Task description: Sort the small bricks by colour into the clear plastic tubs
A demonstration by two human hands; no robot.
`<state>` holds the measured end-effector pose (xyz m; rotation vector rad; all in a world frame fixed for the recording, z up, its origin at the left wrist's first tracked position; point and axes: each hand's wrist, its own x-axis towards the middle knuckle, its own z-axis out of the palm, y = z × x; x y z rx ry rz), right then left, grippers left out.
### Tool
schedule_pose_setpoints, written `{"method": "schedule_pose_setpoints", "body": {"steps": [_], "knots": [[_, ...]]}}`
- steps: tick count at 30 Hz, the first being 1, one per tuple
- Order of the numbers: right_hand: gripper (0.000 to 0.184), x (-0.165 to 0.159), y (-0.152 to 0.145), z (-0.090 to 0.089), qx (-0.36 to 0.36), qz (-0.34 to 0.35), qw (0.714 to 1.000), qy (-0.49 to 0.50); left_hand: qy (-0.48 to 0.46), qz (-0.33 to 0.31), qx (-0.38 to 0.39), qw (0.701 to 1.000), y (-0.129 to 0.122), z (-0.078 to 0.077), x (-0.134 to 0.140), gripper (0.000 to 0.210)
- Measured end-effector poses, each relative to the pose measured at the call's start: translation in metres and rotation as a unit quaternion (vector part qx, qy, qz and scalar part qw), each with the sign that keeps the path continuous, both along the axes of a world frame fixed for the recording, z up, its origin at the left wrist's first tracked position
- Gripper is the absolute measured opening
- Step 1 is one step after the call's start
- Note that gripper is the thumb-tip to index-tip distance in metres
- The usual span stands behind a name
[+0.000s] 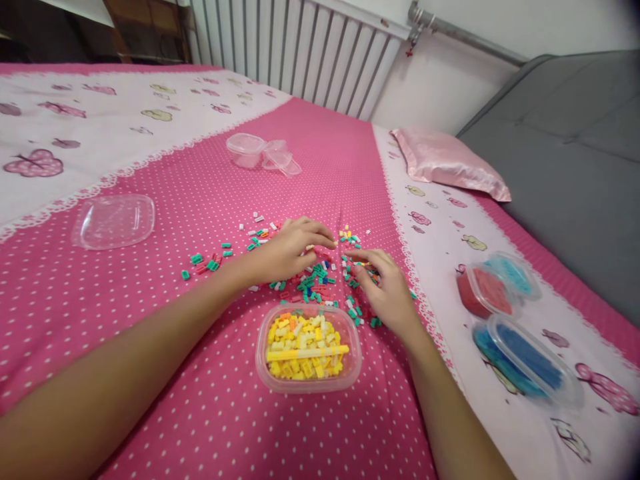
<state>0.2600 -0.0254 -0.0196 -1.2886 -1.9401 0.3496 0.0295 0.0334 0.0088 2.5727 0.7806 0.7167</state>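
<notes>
Bare forearms nearest in head view; between them, just short of left hand and right hand, sits clear rounded-rectangular plastic tub of small yellow plastic bricks. Small multicoloured plastic bricks lie loose under and around both hands. Left: palm down, fingers loosely spread. Right: thumb and index bent close; can't tell if pinching anything. Loose bricks look light, stiff, slick; pinch opposite sides. Tub probably flexes; lift by rim.

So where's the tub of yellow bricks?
In the head view, the tub sits low centre, between left forearm and right forearm, just nearer the camera than the loose bricks.
</notes>
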Motion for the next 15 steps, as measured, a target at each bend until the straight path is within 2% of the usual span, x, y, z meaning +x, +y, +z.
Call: {"method": "schedule_pose_setpoints", "body": {"steps": [3, 5, 7, 11, 15], "knots": [[0.024, 0.001, 0.000, 0.001, -0.001, 0.000, 1.000, -0.001, -0.054, -0.117, -0.089, 0.988, -0.008, 0.023, -0.005, 0.045], [0.024, 0.001, 0.000, 0.001, -0.001, 0.002, 1.000, 0.002, -0.043, -0.196, -0.135, 0.970, -0.016, 0.035, -0.005, 0.047], [0.024, 0.001, 0.000, 0.001, -0.001, 0.001, 1.000, 0.005, -0.015, -0.245, -0.161, 0.956, -0.023, 0.040, -0.001, 0.048], [0.024, 0.001, 0.000, 0.000, -0.003, -0.005, 1.000, 0.007, 0.036, -0.280, -0.186, 0.941, -0.031, 0.039, 0.007, 0.049], [0.027, 0.004, 0.001, 0.002, -0.004, -0.008, 1.000, 0.029, 0.038, -0.273, -0.194, 0.941, -0.029, 0.035, 0.007, 0.050]]}}
